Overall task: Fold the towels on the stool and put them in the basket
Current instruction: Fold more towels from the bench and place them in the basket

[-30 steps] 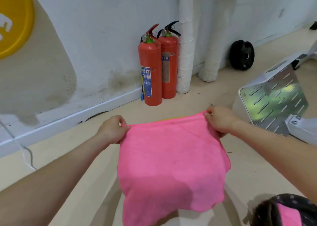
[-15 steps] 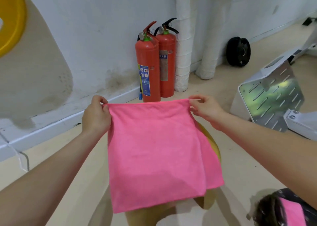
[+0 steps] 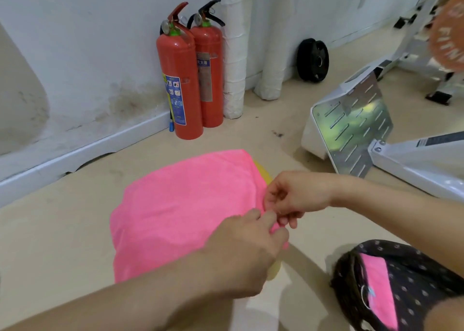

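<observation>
Towel [image 3: 180, 205]: pink, covers most of stool [image 3: 263, 172]
Hands: left hand [image 3: 246, 252] and right hand [image 3: 297, 197] pinch towel's right edge
Basket [image 3: 421, 275]: right of towel
Extinguishers [image 3: 179, 79]: behind towel

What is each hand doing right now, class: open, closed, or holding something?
Left hand: fingers curled on the pink towel, holding its edge.
Right hand: fingers pinching the same edge.
</observation>
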Available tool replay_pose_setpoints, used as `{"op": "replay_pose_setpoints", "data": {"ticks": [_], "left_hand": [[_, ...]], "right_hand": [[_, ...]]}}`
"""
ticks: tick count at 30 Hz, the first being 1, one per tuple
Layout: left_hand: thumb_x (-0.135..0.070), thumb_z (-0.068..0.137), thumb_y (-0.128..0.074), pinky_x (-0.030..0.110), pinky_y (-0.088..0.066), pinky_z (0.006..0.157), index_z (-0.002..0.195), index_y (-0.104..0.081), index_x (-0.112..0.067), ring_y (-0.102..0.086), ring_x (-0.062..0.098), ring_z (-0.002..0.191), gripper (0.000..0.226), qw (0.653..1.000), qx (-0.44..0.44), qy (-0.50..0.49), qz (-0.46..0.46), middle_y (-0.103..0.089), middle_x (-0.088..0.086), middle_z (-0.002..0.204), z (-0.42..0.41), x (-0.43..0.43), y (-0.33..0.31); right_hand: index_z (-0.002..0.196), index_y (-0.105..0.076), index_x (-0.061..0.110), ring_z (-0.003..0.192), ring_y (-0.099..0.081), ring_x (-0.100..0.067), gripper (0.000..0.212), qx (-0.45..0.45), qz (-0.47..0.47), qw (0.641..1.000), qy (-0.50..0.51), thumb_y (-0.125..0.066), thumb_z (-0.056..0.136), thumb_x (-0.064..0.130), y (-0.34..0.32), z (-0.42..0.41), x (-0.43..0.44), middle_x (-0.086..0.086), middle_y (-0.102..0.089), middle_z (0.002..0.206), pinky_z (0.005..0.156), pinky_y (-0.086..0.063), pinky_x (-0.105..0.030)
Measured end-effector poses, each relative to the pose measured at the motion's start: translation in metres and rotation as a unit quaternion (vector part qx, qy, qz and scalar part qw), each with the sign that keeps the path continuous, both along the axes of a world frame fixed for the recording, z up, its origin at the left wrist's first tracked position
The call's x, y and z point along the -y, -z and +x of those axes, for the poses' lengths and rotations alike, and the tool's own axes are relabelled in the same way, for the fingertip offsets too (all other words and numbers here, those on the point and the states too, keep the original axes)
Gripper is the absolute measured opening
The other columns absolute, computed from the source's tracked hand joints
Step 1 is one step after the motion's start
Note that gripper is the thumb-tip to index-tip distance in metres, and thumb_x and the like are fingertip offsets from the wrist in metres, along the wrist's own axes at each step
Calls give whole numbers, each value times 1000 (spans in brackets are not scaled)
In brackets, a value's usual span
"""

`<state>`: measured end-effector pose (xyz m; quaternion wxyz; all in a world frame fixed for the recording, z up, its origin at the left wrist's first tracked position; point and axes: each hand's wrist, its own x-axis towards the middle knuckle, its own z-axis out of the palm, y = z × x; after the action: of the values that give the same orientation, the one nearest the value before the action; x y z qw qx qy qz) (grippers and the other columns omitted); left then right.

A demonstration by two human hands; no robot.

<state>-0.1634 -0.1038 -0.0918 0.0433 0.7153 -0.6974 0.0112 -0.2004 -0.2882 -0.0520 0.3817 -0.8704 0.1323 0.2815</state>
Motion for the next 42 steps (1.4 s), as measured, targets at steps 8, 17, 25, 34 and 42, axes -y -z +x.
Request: {"op": "replay_pose_setpoints", "data": {"ticks": [8, 17, 25, 34, 42], "left_hand": [[-19, 77, -62, 33, -46, 77, 123, -50, -26, -50, 13, 88, 48, 986, -155, -63, 17, -45, -6, 100, 26, -7, -15], [-34, 72, -53, 27, -34, 49, 65, -42, -18, -39, 16, 51, 21, 918, -240, -194, -250, -43, 2, 56, 34, -17, -27], [-46, 78, -47, 21, -26, 37, 74, -30, -29, -42, 15, 38, 25, 987, -20, -91, -129, -52, -6, 52, 19, -9, -22], [-21, 86, -49, 36, -33, 56, 123, -36, -22, -58, 33, 80, 39, 992, 36, -105, 52, -48, 0, 107, -2, -6, -14], [-30, 36, -74, 22, 4, 42, 89, -61, -23, -33, 19, 33, 55, 988, 96, -90, 86, -48, -5, 67, -11, -10, -12]], "right_hand": [[106, -66, 6, 41, -48, -8, 22, -60, 121, 991, 23, -46, 99, 12, -10, -4, 10, -4, -63, 66, 48, -35, -21], [119, -53, 4, 69, -71, -24, 70, -75, 280, 945, 150, -32, 91, 64, -16, -4, -6, -19, -71, 101, 44, -50, -22], [80, -60, 10, 48, -59, -11, 14, 18, 244, 955, 164, -68, 86, 20, -16, -5, -11, -9, -61, 62, 46, -47, -17], [82, -47, 13, 47, -62, -9, 16, -5, 24, 991, 128, -57, 94, 11, 5, -18, -1, -3, -62, 58, 49, -44, -20], [77, -49, 14, 73, -63, -19, 16, -15, -24, 988, 154, -61, 89, 13, 5, -17, 3, -6, -62, 75, 59, -56, -30]]}}
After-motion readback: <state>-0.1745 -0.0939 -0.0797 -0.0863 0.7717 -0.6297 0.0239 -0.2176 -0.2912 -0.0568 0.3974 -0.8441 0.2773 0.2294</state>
